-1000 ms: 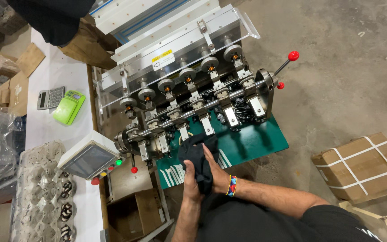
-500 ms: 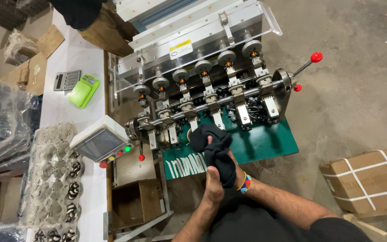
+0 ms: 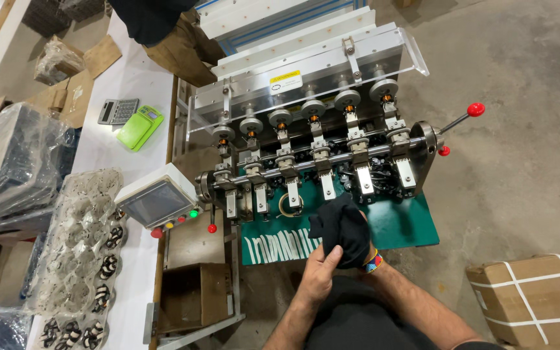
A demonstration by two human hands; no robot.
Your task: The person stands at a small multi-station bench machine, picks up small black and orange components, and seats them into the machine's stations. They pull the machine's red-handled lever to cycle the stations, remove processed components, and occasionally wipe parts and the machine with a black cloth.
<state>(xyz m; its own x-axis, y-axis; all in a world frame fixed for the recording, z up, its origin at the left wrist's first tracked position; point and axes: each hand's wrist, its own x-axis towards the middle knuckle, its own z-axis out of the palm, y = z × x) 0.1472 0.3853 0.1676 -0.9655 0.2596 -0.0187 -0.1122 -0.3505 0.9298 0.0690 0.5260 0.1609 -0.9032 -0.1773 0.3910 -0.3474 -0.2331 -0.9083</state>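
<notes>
Left hand (image 3: 319, 275) closed on black cloth (image 3: 343, 228) | right hand (image 3: 361, 258) mostly hidden inside cloth, grip unclear | cloth above green plate (image 3: 396, 223), front edge of winding machine (image 3: 312, 162) | best kept bunched, clear of spindles.

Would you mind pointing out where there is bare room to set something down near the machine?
Free: the green plate right of the black cloth, and the white table between calculator and control box. The tray side is crowded.

Both forearms are raised forward, wrists close together. Left hand (image 3: 319, 275) is curled, fingers gripping; right hand (image 3: 351, 249) is mostly covered (state unclear).
</notes>
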